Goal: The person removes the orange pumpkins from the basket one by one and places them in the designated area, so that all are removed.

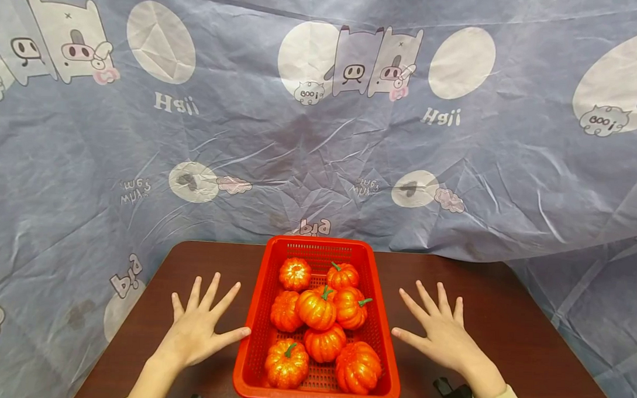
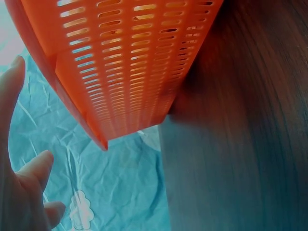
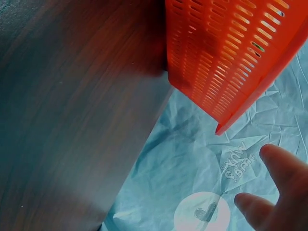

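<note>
Between my two hands stands a red plastic basket (image 1: 243,360) with slotted walls. Inside it lie several small orange pumpkins (image 1: 287,363), some with green stems, one resting on top of others near the middle. My left hand (image 1: 194,333) is spread with straight fingers on the basket's left, its thumb tip right at the rim. On the other side my right hand (image 1: 444,338) is spread the same way, its thumb close to the right rim. Neither hand holds anything. Both wrist views show the basket's slotted outer wall (image 2: 120,62) beside the fingers (image 3: 284,168).
The basket stands on a dark brown wooden table (image 1: 504,322) with rounded far corners. Behind the table hangs a wrinkled blue-grey cloth (image 1: 310,140) printed with cartoon pigs. A black strap (image 1: 453,393) shows by the right wrist.
</note>
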A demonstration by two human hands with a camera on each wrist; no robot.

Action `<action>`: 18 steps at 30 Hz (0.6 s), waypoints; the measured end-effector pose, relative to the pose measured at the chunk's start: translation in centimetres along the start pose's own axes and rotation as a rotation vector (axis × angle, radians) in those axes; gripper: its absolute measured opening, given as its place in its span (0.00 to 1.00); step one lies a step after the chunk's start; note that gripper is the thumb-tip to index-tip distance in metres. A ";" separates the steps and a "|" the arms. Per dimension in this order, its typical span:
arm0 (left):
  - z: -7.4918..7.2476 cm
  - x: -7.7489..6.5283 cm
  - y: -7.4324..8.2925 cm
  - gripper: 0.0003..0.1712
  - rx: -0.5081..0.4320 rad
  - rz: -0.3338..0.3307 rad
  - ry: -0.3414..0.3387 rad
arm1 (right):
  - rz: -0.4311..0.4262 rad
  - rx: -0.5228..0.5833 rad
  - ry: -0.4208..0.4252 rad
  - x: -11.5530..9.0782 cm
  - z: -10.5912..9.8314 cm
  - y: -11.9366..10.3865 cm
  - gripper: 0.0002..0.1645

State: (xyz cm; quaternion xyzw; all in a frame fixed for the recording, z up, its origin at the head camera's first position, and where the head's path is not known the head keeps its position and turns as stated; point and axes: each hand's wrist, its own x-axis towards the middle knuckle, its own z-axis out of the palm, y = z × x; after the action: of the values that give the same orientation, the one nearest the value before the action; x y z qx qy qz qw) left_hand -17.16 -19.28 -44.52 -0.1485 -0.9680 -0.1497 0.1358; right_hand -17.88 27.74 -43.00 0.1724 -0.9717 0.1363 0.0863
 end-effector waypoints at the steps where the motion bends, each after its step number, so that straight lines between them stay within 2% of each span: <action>1: 0.0 0.0 0.0 0.47 -0.009 -0.001 -0.003 | -0.002 0.002 0.002 0.0 0.0 0.0 0.47; 11: -0.6 0.4 0.5 0.49 -0.164 0.012 -0.018 | -0.048 0.043 0.024 1.0 -0.9 -1.1 0.46; 18: -0.5 0.4 1.2 0.49 -0.300 0.032 0.010 | -0.080 0.142 0.043 2.1 -2.0 -2.8 0.49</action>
State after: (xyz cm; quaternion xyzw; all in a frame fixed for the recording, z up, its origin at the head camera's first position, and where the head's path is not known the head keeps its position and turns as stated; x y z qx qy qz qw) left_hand -17.00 -18.27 -43.69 -0.1817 -0.9317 -0.2912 0.1193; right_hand -18.57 25.16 -40.02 0.2137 -0.9499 0.2048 0.0999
